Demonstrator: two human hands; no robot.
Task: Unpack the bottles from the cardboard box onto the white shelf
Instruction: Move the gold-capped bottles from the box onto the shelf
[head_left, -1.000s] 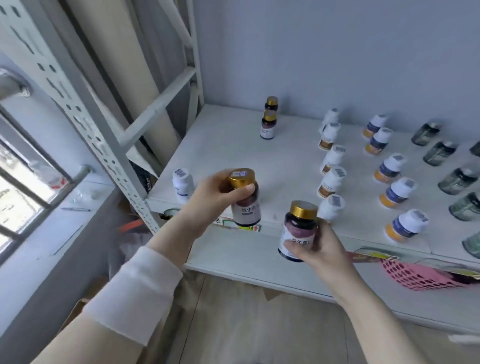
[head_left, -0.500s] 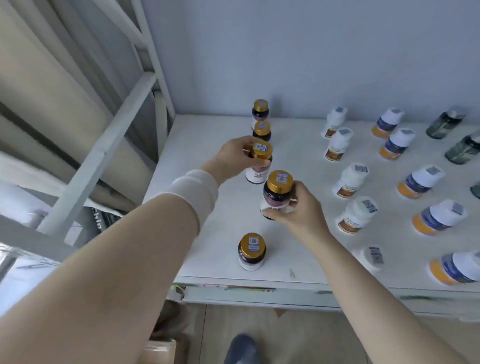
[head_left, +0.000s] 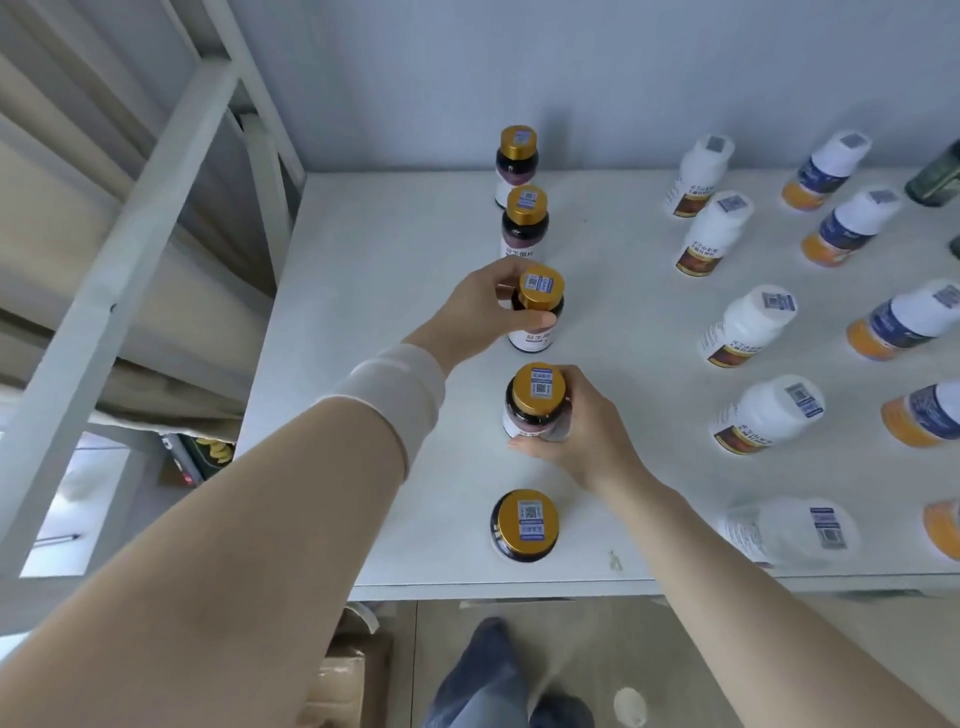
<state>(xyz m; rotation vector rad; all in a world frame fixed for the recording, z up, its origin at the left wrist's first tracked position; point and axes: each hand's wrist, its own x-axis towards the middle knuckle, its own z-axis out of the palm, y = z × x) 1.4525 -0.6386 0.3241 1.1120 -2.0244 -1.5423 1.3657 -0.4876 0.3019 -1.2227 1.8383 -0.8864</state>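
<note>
Two dark glass bottles with gold caps, held in the air before the white shelf (head_left: 395, 291) a second ago, now stand in its left-hand row. The left hand (head_left: 480, 312) curls round the farther bottle (head_left: 541, 287), the right hand (head_left: 587, 436) round the nearer bottle (head_left: 538, 387). Both seem seated, so releasing looks next. The brown cardboard box (head_left: 348, 680) sits below.

Bottle row (head_left: 541, 287) front-to-back on shelf (head_left: 374, 322) — other bottles (head_left: 748, 325) to right.

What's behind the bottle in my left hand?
A nearer gold-capped bottle, then a farther gold-capped bottle near the wall. The left hand and held bottle cover the nearer one's base.
</note>
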